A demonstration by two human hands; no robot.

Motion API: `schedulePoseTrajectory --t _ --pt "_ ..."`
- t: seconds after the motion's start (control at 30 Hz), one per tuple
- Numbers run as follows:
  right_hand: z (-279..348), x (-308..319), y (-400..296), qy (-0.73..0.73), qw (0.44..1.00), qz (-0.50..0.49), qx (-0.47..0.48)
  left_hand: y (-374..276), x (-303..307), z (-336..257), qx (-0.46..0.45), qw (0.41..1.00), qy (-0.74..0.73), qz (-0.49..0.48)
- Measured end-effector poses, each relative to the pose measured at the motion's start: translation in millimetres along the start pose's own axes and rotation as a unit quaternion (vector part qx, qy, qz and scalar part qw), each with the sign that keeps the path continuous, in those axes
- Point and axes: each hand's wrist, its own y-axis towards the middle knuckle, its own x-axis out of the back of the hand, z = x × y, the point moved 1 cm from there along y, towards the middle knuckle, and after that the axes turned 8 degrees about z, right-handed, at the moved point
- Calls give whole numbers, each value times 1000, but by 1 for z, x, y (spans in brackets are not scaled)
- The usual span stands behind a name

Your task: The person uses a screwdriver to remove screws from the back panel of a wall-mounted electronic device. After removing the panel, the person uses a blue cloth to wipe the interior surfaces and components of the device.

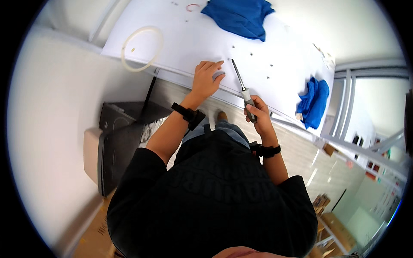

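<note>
My right hand (260, 113) grips the grey and white handle of a screwdriver (239, 74). Its metal shaft points away from me over the white table (193, 38), and the tip is near a small metal piece (229, 59). Over the table's near edge is my left hand (206, 78), with thumb and fingers apart. A tiny dark piece (224, 73) shows at the thumb tip; whether the thumb touches it I cannot tell. Several more small metal pieces, perhaps screws or nuts, lie scattered to the right, among them one dark piece (251, 54).
A blue cloth (240, 17) lies at the far side, and a crumpled blue cloth (313, 103) at the right end. On the left, a pale ring of tubing (123, 53) overhangs the front edge. Below it stands a black case or chair-like object (119, 145). Metal framing (343, 103) borders the right.
</note>
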Motion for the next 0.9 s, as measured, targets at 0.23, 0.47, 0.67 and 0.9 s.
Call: schedulePoseTrajectory --t 0.23,0.47,0.67,0.9 --pt "10 -43 49 -92 985 143 -24 -65 80 -27 127 977 -26 -171" --pt "-27 -156 61 -120 937 327 -32 -251 187 -97 264 880 75 -388" --pt "-74 -256 43 -166 882 440 -21 -412 250 -147 380 736 149 -539" --pt "-134 -382 2 -337 809 468 114 -475 327 -146 416 723 292 -467"
